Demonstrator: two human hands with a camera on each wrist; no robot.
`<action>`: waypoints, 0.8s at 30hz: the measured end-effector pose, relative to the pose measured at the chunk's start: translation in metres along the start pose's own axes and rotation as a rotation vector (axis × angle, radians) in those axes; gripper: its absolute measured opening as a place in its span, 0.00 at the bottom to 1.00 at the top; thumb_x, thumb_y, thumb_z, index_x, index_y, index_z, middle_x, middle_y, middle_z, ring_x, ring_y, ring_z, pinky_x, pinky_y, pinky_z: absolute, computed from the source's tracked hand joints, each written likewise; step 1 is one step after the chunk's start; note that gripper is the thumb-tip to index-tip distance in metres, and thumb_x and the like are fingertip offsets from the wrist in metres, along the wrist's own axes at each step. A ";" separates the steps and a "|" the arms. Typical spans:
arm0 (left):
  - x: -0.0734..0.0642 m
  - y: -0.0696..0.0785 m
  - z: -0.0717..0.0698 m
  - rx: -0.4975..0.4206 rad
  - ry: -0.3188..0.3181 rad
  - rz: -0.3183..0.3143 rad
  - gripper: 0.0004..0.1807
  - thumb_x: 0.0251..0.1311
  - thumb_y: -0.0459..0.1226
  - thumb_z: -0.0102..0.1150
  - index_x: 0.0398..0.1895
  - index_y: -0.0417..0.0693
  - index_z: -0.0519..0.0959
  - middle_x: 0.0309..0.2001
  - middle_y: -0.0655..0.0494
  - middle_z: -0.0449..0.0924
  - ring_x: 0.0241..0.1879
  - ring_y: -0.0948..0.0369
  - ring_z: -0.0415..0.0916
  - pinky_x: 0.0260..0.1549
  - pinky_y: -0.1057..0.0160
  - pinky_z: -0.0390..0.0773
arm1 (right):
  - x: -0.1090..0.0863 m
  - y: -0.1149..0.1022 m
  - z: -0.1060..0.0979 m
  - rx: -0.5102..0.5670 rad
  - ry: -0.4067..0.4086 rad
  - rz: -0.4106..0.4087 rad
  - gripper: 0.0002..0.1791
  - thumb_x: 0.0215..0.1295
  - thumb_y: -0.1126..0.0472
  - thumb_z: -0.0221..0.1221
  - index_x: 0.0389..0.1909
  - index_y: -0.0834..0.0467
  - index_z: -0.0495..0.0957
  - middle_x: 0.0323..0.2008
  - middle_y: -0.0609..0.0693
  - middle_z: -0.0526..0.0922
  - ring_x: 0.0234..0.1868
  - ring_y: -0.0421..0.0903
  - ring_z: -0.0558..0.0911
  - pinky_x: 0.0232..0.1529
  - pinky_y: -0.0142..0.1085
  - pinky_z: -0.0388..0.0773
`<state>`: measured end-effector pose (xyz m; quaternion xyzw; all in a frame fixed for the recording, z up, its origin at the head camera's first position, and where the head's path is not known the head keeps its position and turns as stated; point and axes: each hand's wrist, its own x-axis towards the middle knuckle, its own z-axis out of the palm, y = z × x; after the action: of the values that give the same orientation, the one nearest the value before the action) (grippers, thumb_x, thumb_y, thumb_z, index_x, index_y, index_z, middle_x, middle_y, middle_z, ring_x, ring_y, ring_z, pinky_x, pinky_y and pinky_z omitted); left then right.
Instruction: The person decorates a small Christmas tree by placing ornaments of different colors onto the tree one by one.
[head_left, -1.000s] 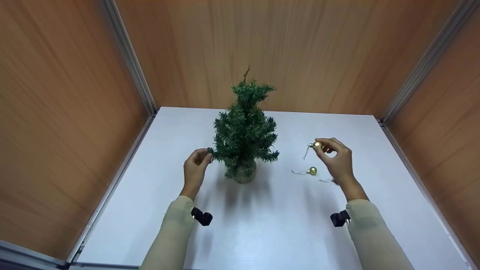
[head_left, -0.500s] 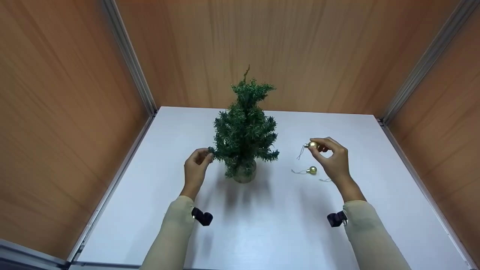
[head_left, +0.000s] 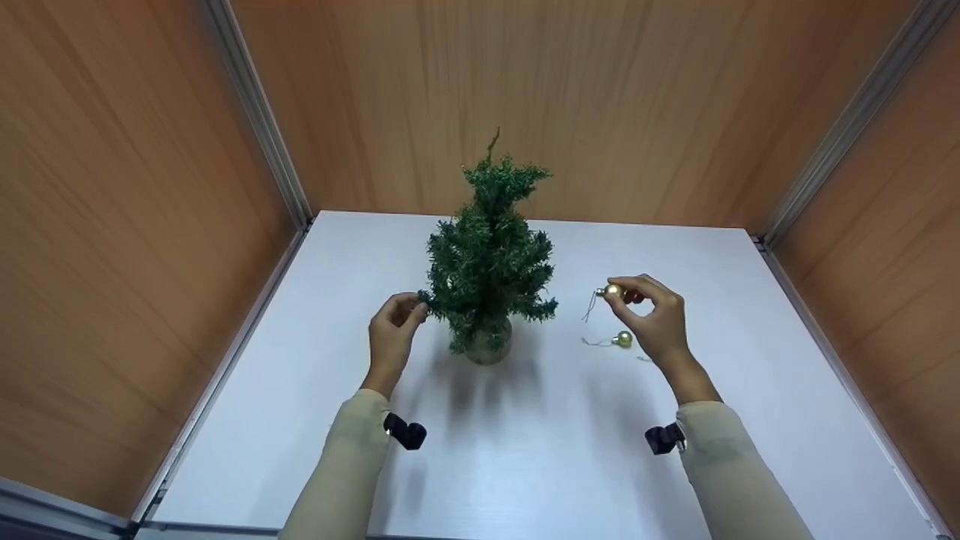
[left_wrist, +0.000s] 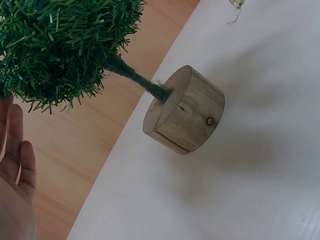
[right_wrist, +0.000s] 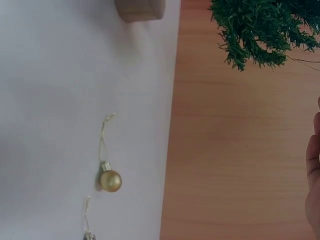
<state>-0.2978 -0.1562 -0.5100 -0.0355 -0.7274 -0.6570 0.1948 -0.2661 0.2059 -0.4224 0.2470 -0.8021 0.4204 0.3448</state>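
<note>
A small green artificial Christmas tree (head_left: 489,262) stands upright on a round wooden base (left_wrist: 187,112) in the middle of the table. At its lower left, my left hand (head_left: 391,334) pinches the tip of a branch (head_left: 429,303) between thumb and fingers. To the right of the tree, above the table, my right hand (head_left: 658,319) holds a gold ball ornament (head_left: 614,292) between thumb and index finger. A loop of string (head_left: 591,306) dangles from that ornament's cap. In the right wrist view the held ball is out of sight; only its string shows at the right edge.
Another gold ball ornament (right_wrist: 110,180) lies on the white table (head_left: 525,465) below my right hand, its string pointing toward the tree. A further ornament's cap (right_wrist: 89,236) and string show beside it. Wood-grain panels (head_left: 600,97) enclose the table's back and sides.
My right hand has moved left toward the tree with the gold ornament. It now covers most of the further ornament on the table. My left hand has stayed at the branch.
</note>
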 end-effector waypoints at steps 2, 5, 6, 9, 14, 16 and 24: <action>0.000 -0.001 0.000 -0.003 0.001 -0.001 0.17 0.52 0.48 0.60 0.41 0.49 0.76 0.34 0.53 0.77 0.34 0.58 0.75 0.34 0.62 0.76 | 0.000 -0.002 0.001 0.001 0.001 0.004 0.10 0.51 0.71 0.62 0.37 0.62 0.81 0.28 0.51 0.81 0.28 0.42 0.76 0.30 0.36 0.74; 0.000 -0.001 0.000 -0.009 -0.003 0.000 0.17 0.53 0.47 0.59 0.42 0.48 0.76 0.35 0.52 0.77 0.34 0.58 0.75 0.35 0.62 0.76 | 0.000 -0.004 0.002 0.009 -0.003 0.011 0.10 0.51 0.71 0.62 0.37 0.62 0.81 0.28 0.51 0.81 0.28 0.42 0.76 0.30 0.35 0.74; 0.000 -0.001 0.000 -0.010 -0.006 0.000 0.17 0.53 0.47 0.59 0.42 0.48 0.76 0.35 0.52 0.77 0.34 0.58 0.75 0.35 0.61 0.75 | 0.000 -0.004 0.003 0.011 -0.004 0.013 0.10 0.51 0.71 0.62 0.37 0.61 0.81 0.29 0.51 0.81 0.28 0.42 0.76 0.30 0.35 0.74; 0.001 -0.001 0.000 -0.009 -0.009 -0.002 0.17 0.54 0.47 0.59 0.42 0.48 0.76 0.36 0.52 0.77 0.35 0.57 0.75 0.36 0.59 0.75 | 0.000 -0.006 0.003 0.024 -0.005 0.015 0.10 0.51 0.71 0.62 0.37 0.62 0.81 0.29 0.51 0.81 0.28 0.42 0.76 0.31 0.34 0.73; 0.000 0.000 -0.001 -0.007 -0.005 -0.009 0.17 0.53 0.48 0.59 0.42 0.49 0.75 0.35 0.53 0.77 0.34 0.58 0.75 0.37 0.54 0.74 | 0.001 -0.009 0.004 0.045 -0.002 0.006 0.11 0.50 0.72 0.62 0.37 0.62 0.81 0.28 0.52 0.81 0.28 0.41 0.75 0.30 0.37 0.73; 0.000 0.000 -0.001 -0.007 -0.002 -0.010 0.17 0.53 0.48 0.59 0.42 0.50 0.75 0.35 0.53 0.77 0.34 0.58 0.75 0.37 0.53 0.74 | 0.001 -0.011 0.005 0.048 -0.005 0.000 0.11 0.50 0.72 0.63 0.37 0.61 0.81 0.28 0.52 0.81 0.28 0.41 0.75 0.29 0.38 0.73; 0.001 0.000 0.000 -0.002 0.000 -0.002 0.17 0.54 0.48 0.59 0.43 0.50 0.75 0.34 0.53 0.76 0.33 0.57 0.74 0.35 0.56 0.74 | 0.001 -0.018 0.008 0.059 -0.011 -0.041 0.12 0.50 0.72 0.63 0.37 0.61 0.81 0.28 0.52 0.81 0.28 0.44 0.76 0.30 0.37 0.74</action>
<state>-0.2984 -0.1562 -0.5098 -0.0351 -0.7269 -0.6578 0.1940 -0.2574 0.1891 -0.4155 0.2756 -0.7860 0.4353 0.3416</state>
